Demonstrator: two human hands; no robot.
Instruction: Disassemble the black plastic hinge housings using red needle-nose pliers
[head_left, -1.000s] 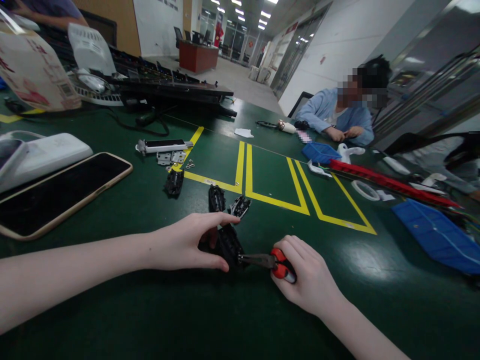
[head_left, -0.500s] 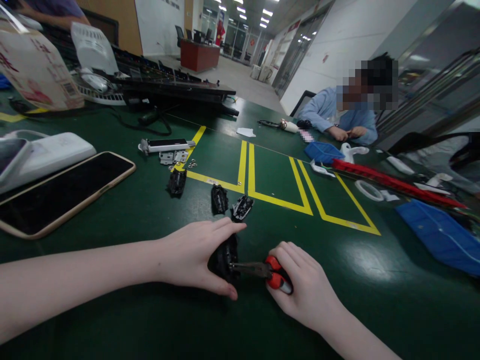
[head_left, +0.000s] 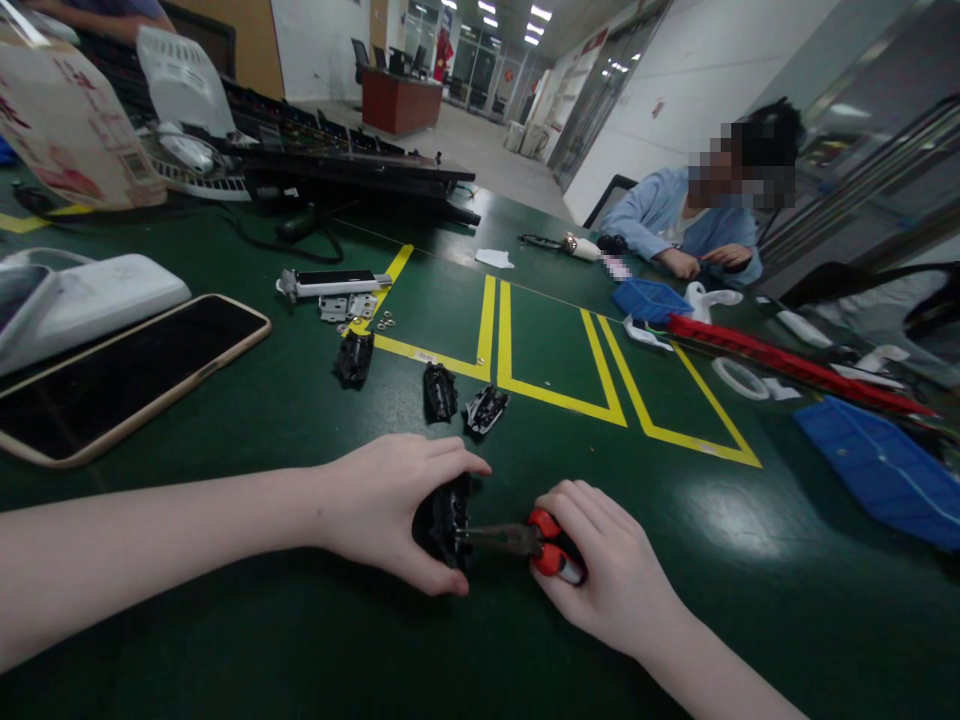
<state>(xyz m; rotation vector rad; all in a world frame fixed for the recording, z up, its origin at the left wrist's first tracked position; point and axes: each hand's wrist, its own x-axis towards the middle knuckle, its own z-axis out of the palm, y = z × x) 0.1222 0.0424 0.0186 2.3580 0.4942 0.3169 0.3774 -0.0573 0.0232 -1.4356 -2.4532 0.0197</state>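
A black plastic part (head_left: 448, 522) sits in the grasp of my left hand (head_left: 390, 510), thumb below and fingers above it. My right hand (head_left: 600, 560) is closed around the red handles of long-nose pliers (head_left: 502, 538). The jaws of the pliers point left and touch the right side of the black part; whether they grip a piece of it cannot be made out. Just beyond my left hand lie similar black pieces (head_left: 439, 391), one with a greyish inside (head_left: 486, 408). Another black piece (head_left: 355, 357) rests farther left.
Metal plates (head_left: 349, 306), small rings (head_left: 385, 320) and a white strip-shaped part (head_left: 334, 284) lie beyond the pieces. A phone (head_left: 127, 375) is at left. Blue bins (head_left: 885, 470) and a red strip (head_left: 787, 365) stand at right. A person (head_left: 686, 225) sits across the green table (head_left: 675, 640).
My left hand and the black part have tilted very slightly, with the view shifting a little. The pliers stay against the part in my right hand.
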